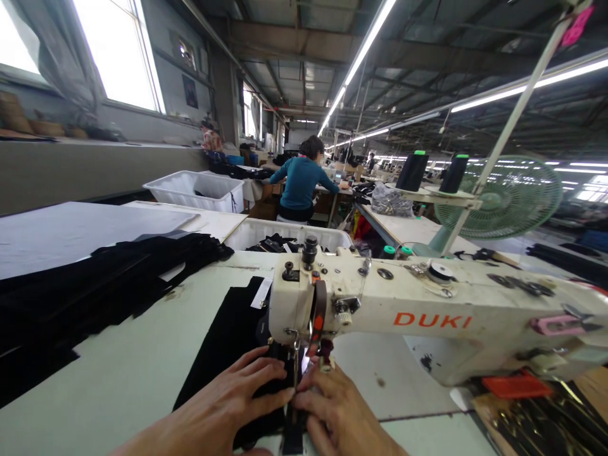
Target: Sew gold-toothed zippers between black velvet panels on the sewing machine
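A piece of black fabric (pixel 223 345) lies on the pale table and runs under the needle area of a cream sewing machine (pixel 370 291) marked DUKI. My left hand (pixel 237 396) rests on this fabric left of the presser foot, fingers spread and its thumb reaching toward the needle. Just right of the foot, my right hand (pixel 332 405) has its fingers curled and pinched at the fabric's edge, close to the left thumb. A narrow black strip (pixel 292 437) hangs toward me between the hands. The machine head and my fingers hide the stitching point.
Stacked black fabric pieces (pixel 118 285) lie on the left. A white bin (pixel 247 235) with dark pieces stands behind the machine. Thread cones (pixel 412 171) and a green fan (pixel 498 190) are at right. A person in a teal top (pixel 301 183) sits ahead.
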The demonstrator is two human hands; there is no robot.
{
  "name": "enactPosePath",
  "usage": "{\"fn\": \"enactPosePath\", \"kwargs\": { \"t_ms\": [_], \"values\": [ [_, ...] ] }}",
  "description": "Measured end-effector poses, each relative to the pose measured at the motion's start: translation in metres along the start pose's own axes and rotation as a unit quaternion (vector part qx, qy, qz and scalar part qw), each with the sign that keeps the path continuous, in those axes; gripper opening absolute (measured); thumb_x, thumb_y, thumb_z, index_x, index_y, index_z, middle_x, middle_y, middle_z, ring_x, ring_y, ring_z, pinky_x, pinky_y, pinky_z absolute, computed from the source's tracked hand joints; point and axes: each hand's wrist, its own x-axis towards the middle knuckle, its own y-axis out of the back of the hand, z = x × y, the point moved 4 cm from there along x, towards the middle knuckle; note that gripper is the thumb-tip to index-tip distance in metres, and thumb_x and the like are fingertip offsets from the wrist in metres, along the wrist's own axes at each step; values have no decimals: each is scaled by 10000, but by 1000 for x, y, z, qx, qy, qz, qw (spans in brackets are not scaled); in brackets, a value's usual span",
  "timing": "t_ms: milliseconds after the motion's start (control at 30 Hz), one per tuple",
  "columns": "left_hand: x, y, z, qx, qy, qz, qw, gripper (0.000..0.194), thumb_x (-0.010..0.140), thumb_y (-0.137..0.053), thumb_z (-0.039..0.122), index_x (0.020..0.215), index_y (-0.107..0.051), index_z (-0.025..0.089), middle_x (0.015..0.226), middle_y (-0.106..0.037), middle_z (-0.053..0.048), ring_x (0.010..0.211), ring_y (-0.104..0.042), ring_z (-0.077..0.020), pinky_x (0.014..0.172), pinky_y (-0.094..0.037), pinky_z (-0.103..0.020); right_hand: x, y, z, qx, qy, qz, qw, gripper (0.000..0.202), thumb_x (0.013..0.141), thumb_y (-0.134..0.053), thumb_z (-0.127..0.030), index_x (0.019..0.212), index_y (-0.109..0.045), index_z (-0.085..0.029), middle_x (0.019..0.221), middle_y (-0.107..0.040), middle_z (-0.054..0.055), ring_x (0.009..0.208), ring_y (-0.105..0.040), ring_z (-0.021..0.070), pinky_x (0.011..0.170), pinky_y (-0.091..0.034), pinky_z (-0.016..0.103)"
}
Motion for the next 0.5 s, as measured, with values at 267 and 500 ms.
{"fn": "enactPosePath", "kwargs": {
  "t_ms": [267, 500],
  "values": [
    [6, 5, -10, -9, -9, 49, 999, 680, 805, -795, 433, 1426, -529, 365, 1449, -550, -41, 1325, -515, -329, 1172, -301, -520, 4, -5, 2, -36, 18, 71, 997, 478, 704, -505, -44, 1105, -668, -246, 1094, -722, 38, 1019, -657, 226, 998, -488, 393],
    [13, 5, -15, -9, -19, 72, 997, 643, 769, -826, 415, 1366, -603, 325, 1412, -578, -53, 1310, -529, -319, 1189, -289, -485, 7, -6, 5, -60, -3, 56, 997, 544, 723, -517, -45, 1218, -647, -227, 1223, -693, 65, 1103, -639, 268, 983, -512, 436]
  ]
}}
